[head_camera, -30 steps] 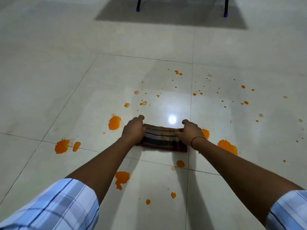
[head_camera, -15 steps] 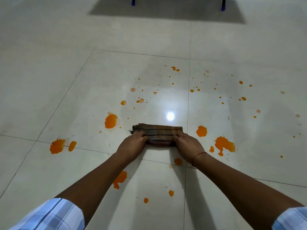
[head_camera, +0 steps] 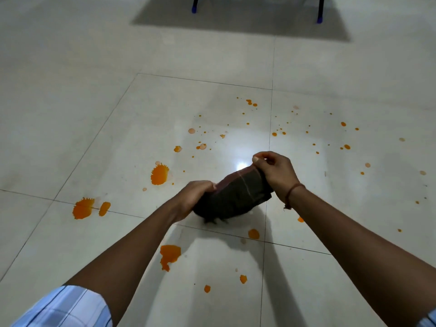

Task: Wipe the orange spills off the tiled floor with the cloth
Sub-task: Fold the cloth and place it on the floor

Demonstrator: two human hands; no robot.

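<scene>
A dark striped cloth (head_camera: 236,195) hangs folded above the white tiled floor (head_camera: 118,142), held between both hands. My left hand (head_camera: 195,197) grips its lower left end, and my right hand (head_camera: 276,172) pinches its upper right edge, raised higher. Orange spills lie around: a large splat (head_camera: 159,173) to the left, two blots (head_camera: 82,208) on a grout line at far left, a puddle (head_camera: 169,255) below my left forearm, and several small drops (head_camera: 250,102) scattered farther out.
Two dark chair legs with blue feet (head_camera: 194,9) stand at the top edge, casting a grey shadow. A bright light reflection (head_camera: 240,165) glares on the tile near my right hand. My arms wear pale checked sleeves (head_camera: 66,308).
The cloth was pressed flat on the floor under both hands, then drawn toward me; now both hands have lifted it off the tile. The large blots at right are no longer visible.
</scene>
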